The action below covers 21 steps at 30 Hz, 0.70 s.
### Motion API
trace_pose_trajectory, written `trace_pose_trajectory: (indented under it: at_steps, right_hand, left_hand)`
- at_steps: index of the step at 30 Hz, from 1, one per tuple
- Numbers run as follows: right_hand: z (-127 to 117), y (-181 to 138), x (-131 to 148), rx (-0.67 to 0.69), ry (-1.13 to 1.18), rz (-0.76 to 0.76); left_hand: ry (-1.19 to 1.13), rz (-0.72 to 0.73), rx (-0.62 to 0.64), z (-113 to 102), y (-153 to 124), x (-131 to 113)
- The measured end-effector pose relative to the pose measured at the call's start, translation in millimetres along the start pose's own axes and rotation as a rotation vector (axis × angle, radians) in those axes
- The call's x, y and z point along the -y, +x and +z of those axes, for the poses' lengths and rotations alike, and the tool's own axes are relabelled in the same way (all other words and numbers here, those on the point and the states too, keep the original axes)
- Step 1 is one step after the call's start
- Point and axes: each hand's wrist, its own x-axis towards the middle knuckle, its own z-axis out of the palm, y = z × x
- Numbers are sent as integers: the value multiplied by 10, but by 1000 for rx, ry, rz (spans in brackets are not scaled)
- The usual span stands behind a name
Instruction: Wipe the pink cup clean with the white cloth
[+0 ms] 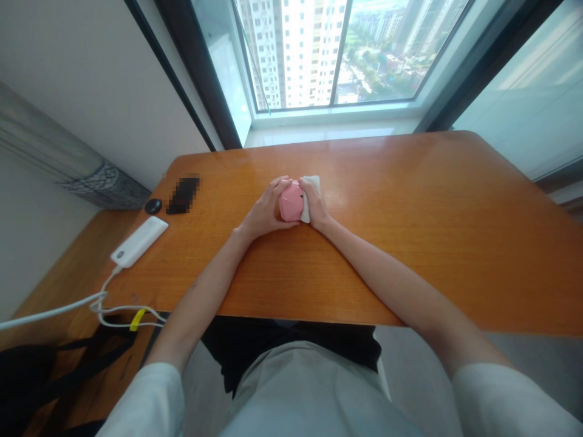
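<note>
A small pink rounded object [291, 202] with a dark mark on its right side is at the middle of the wooden table [410, 243]; its exact kind is unclear. My left hand [266, 213] curves around its left side, with fingers along the far edge and the thumb along the near edge. A folded white cloth or tissue [313, 180] lies against the right side of the pink object. Over that white piece my right hand [316, 205] is closed, pressing it to the pink object. The palm side of both hands is hidden.
On the left of the table are a white power bank [139, 241] with a white cable [102, 294], a round black item [153, 206] and a blurred-out dark item [183, 194]. A window [337, 54] rises behind the far edge. A black bag [31, 376] sits lower left.
</note>
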Motion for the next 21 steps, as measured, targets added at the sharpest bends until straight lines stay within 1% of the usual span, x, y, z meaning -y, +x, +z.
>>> trace_pose_trajectory:
  at_steps: [2,4,7,10,12,17,19,21]
  right_hand:
    - [-1,2,4,-1,0,-10]
    - [1,-1,11,-9,-5,-14]
    - [9,-24,39,-12,-15,2]
    - [23,-78,88,-2,-46,-1]
    - [29,-116,120,-1,-72,-19]
    - [19,-121,110,5,-53,-40]
    - [7,-84,70,10,-24,-24]
    - [-6,-43,31,11,-5,-4]
  left_hand:
    - [-4,-8,-21,-10,20,-61]
    - [-10,-48,-34,-25,48,-132]
    - [-75,-192,-48,-23,89,-217]
    - [-215,-360,-45,21,106,-241]
    - [-277,-402,-35,54,101,-229]
    - [-319,-361,-14,108,66,-146]
    - [-298,-306,-22,111,48,-90]
    - [-225,-215,-16,93,31,-33]
